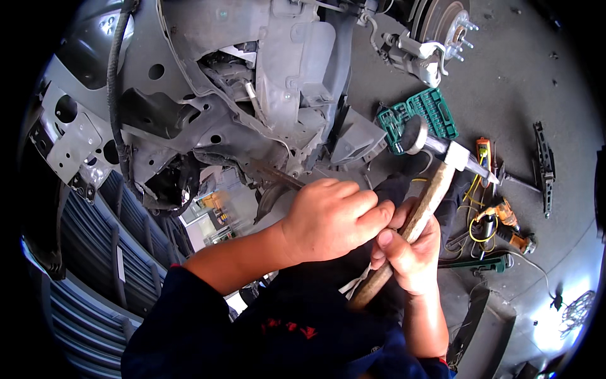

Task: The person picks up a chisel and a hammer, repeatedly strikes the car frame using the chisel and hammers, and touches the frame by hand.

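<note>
My left hand (334, 221) is closed in a fist, back upward, around a narrow, dark brown metal bar (278, 174). The bar comes out on the far side of the fist and points toward the bare grey car body (252, 120); its grip inside the fingers is hidden. My right hand (410, 252) is wrapped around the worn wooden handle of a hammer (429, 199). The hammer's metal head, with a round face and a pointed end, is up and to the right. Fingertips of both hands meet beside the handle.
A brake disc (435, 28) with wheel studs stands at the upper right. On the grey floor lie an open green socket set (429, 110), an orange power tool (499, 215), a green wrench (486, 264), a black jack-like frame (544, 170) and cables. Ribbed panels (95, 309) stand lower left.
</note>
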The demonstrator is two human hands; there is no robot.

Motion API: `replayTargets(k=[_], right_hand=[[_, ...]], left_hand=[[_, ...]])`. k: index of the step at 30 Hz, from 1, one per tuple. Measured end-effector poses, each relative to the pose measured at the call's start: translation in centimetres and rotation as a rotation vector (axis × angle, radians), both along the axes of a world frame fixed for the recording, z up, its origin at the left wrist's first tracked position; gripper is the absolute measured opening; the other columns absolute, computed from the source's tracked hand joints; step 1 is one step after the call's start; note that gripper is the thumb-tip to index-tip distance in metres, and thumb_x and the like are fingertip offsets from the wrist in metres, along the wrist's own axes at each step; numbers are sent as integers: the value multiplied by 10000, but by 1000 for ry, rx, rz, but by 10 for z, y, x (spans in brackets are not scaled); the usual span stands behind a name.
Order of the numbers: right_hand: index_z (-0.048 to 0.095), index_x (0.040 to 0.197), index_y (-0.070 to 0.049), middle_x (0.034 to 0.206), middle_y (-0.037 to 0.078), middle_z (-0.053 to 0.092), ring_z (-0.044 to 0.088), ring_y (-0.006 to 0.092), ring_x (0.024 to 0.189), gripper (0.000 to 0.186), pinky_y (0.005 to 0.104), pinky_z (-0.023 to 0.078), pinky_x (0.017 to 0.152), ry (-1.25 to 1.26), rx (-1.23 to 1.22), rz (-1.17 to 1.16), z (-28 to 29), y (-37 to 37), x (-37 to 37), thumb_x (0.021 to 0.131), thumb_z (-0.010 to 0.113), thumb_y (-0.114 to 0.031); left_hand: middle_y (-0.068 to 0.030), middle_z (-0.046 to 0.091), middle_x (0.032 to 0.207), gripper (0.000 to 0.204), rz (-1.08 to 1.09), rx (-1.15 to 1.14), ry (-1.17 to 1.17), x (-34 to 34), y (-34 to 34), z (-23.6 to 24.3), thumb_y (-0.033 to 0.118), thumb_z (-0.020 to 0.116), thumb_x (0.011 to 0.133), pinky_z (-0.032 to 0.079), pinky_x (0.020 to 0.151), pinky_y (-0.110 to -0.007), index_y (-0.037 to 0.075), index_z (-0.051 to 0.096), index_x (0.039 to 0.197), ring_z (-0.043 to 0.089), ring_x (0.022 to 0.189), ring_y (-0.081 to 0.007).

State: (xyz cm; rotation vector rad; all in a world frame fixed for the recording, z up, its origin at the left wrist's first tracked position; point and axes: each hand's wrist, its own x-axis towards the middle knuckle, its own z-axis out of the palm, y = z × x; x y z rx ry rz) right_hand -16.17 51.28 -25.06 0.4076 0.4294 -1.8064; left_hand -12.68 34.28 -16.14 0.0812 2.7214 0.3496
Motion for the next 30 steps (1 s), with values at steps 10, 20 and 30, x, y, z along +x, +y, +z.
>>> replayTargets(k=[10, 20, 30], right_hand=[[528, 922, -29, 731, 48, 611, 627, 116, 583, 259, 262, 524, 529, 22, -32, -28, 20, -5, -6, 885, 777, 31], [528, 954, -16, 732, 62, 611, 621, 129, 572, 270, 263, 535, 524, 48, -2, -2, 23, -13, -9, 892, 790, -2], [459, 1426, -1, 679, 34, 495, 481, 123, 452, 662, 277, 446, 391, 43, 478, -355, -10, 64, 2, 1078, 478, -563]], left_hand=[[23, 443, 669, 228, -9, -55, 84, -6, -1, 24, 199, 705, 775, 363, 475, -329, 109, 772, 974, 494, 552, -151], [17, 484, 688, 233, 44, -41, 91, -5, -9, 24, 201, 735, 770, 403, 487, -336, 110, 771, 982, 543, 582, -168], [-10, 541, 778, 369, 106, -152, 69, -5, -18, 1, 182, 782, 734, 495, 584, -364, 135, 732, 1097, 604, 690, -205]])
